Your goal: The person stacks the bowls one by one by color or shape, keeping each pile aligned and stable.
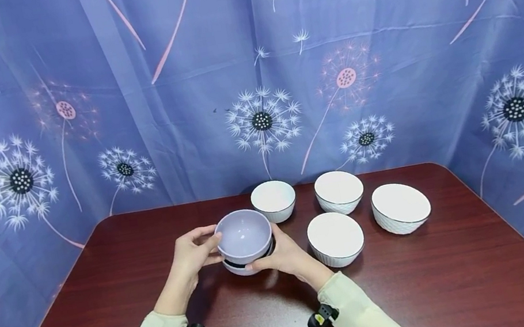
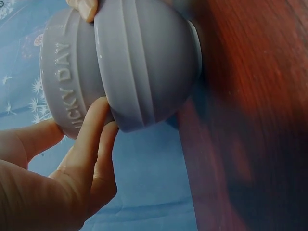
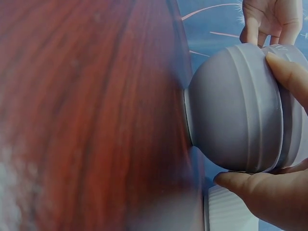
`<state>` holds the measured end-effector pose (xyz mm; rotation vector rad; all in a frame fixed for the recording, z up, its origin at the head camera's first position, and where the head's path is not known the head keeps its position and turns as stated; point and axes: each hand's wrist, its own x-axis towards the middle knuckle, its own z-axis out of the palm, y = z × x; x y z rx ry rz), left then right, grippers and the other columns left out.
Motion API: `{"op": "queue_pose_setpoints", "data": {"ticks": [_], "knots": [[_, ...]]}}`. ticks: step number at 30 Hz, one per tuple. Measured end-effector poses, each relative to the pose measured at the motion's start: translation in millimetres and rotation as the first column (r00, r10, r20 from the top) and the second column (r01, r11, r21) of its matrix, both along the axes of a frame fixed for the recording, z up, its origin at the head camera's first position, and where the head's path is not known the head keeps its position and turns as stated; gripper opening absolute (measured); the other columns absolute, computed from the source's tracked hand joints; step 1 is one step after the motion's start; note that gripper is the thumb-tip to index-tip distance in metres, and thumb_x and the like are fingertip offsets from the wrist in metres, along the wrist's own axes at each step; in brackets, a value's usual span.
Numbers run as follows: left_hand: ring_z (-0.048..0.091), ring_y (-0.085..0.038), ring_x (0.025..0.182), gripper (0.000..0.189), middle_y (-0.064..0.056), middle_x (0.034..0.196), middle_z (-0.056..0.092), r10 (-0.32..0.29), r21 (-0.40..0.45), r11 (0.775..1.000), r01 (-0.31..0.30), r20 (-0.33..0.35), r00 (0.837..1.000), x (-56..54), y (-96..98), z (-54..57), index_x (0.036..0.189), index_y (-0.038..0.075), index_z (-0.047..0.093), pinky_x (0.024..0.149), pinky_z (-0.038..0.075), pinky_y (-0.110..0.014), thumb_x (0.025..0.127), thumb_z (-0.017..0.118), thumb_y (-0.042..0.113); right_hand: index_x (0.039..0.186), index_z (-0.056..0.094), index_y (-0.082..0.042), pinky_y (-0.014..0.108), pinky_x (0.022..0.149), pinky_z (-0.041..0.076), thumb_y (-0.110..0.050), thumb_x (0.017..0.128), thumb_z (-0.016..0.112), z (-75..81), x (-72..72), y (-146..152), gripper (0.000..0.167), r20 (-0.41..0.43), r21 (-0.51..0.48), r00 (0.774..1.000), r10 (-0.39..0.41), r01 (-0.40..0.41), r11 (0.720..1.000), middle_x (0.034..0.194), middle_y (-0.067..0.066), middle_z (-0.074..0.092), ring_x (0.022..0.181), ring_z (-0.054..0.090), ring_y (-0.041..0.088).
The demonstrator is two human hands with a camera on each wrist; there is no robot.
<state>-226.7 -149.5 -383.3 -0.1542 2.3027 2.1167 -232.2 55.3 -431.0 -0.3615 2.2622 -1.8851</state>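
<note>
Two lavender bowls are stacked near the table's middle, the upper bowl sitting partway inside the lower bowl. My left hand pinches the upper bowl from the left, thumb at its rim and fingers beneath, close to the lower rim. Raised letters show on the upper bowl's wall in the left wrist view. From the right, my right hand grips the lower bowl, with the thumb at its front rim and a finger on its far side. The lower bowl's foot is at the table surface in the right wrist view.
To the right on the dark red table stand several white bowls: one at the back, one behind right, one nearer and one farther right. A blue dandelion-print curtain hangs behind the table.
</note>
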Motion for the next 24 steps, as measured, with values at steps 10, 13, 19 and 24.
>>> {"op": "queue_pose_setpoints", "data": {"ticks": [10, 13, 19, 24], "knots": [[0.068, -0.014, 0.069, 0.035, -0.013, 0.093, 0.065, -0.007, 0.004, 1.0, 0.007, 0.014, 1.0, -0.3, -2.3, 0.5, 0.123, -0.012, 0.058, 0.068, 0.059, -0.034, 0.091, 0.063, 0.002, 0.145, 0.034, -0.008, 0.048, 0.107, 0.032, -0.011, 0.066, 0.088, 2.7, -0.9, 1.0, 0.096, -0.011, 0.002, 1.0, 0.006, -0.006, 1.0, 0.134, 0.011, 0.051, 0.124, 0.045, 0.027], [0.067, -0.013, 0.069, 0.035, -0.014, 0.094, 0.066, -0.009, 0.002, 1.0, 0.009, 0.015, 1.0, 0.8, -2.5, 0.7, 0.123, -0.012, 0.057, 0.068, 0.059, -0.034, 0.091, 0.063, 0.001, 0.145, 0.035, -0.007, 0.048, 0.107, 0.033, -0.012, 0.065, 0.088, 1.4, -0.7, 1.9, 0.096, -0.013, 0.009, 1.0, 0.011, -0.011, 1.0, 0.134, 0.011, 0.051, 0.124, 0.045, 0.027], [0.067, -0.013, 0.07, 0.034, -0.013, 0.091, 0.067, 0.003, 0.005, 1.0, -0.003, 0.009, 1.0, 2.2, -2.8, -0.7, 0.121, -0.013, 0.058, 0.067, 0.058, -0.032, 0.09, 0.063, 0.0, 0.145, 0.034, -0.007, 0.047, 0.107, 0.032, -0.013, 0.065, 0.089, -1.5, -0.6, 3.3, 0.097, -0.029, 0.009, 0.999, 0.03, -0.03, 1.0, 0.134, 0.011, 0.051, 0.124, 0.045, 0.027], [0.066, -0.012, 0.069, 0.033, -0.011, 0.087, 0.066, 0.01, 0.01, 1.0, -0.01, 0.002, 1.0, 3.2, -2.4, -2.6, 0.12, -0.014, 0.059, 0.067, 0.058, -0.031, 0.09, 0.064, -0.002, 0.145, 0.033, -0.006, 0.047, 0.107, 0.032, -0.012, 0.066, 0.089, -2.6, -1.0, 3.9, 0.098, -0.044, 0.009, 0.998, 0.04, -0.04, 0.999, 0.135, 0.012, 0.05, 0.125, 0.045, 0.027]]}}
